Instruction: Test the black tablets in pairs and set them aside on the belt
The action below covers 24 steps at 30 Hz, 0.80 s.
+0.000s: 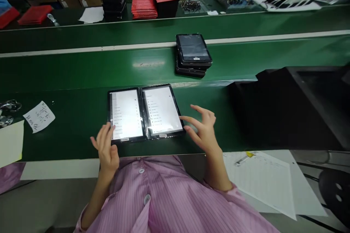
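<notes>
Tablets (163, 111) glow side by side on the near bench (78, 120) as your empty left hand (107, 149), loosely open, apparently touches the left screen (127, 113); your right hand (204, 129), fingers (193, 121) spread and empty, reaches the right screen's (162, 105) edge.

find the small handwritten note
In the head view, the note lies at left on the green table, between the yellowish paper and the left lit tablet.
</notes>
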### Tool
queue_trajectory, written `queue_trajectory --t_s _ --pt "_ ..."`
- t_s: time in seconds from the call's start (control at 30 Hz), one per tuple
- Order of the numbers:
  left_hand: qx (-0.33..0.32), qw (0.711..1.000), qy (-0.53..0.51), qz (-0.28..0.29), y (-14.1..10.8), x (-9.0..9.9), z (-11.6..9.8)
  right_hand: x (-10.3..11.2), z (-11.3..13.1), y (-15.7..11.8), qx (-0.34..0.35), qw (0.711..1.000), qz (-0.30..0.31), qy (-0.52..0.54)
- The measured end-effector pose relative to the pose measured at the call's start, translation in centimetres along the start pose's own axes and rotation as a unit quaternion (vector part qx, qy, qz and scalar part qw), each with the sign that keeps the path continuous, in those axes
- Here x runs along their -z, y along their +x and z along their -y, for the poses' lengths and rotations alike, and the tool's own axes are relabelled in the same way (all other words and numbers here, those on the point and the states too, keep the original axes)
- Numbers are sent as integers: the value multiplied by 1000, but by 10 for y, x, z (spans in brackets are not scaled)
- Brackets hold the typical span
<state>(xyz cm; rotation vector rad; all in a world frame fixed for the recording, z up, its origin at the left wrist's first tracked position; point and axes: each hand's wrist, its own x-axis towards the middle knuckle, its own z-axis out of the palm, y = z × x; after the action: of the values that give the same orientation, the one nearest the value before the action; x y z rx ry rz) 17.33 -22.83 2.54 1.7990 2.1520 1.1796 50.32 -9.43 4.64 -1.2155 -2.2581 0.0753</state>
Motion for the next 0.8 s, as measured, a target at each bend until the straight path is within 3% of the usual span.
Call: queue_trajectory --t_s 0.1,0.23,0.43,0.6,0.7,0.8 --pt "38 998 35 -26 8 5 22 2 -6 -14 3 999 -35 31" --pt "28 999 -17 17 13 2 41 -16 14 -12 34 999 16 2" --pt "8 999 18 41 13 -5 36 -41 44 11 106 990 91 1" --pt "16 998 26 47 16 -7 35 -50 49 19 66 991 106 -44" --pt "26 996 55 71 20 -7 36 -49 48 18 68 993 81 -43" --pt "25 997 33 60 21 -6 37 -46 45 16 57 997 38 -31"
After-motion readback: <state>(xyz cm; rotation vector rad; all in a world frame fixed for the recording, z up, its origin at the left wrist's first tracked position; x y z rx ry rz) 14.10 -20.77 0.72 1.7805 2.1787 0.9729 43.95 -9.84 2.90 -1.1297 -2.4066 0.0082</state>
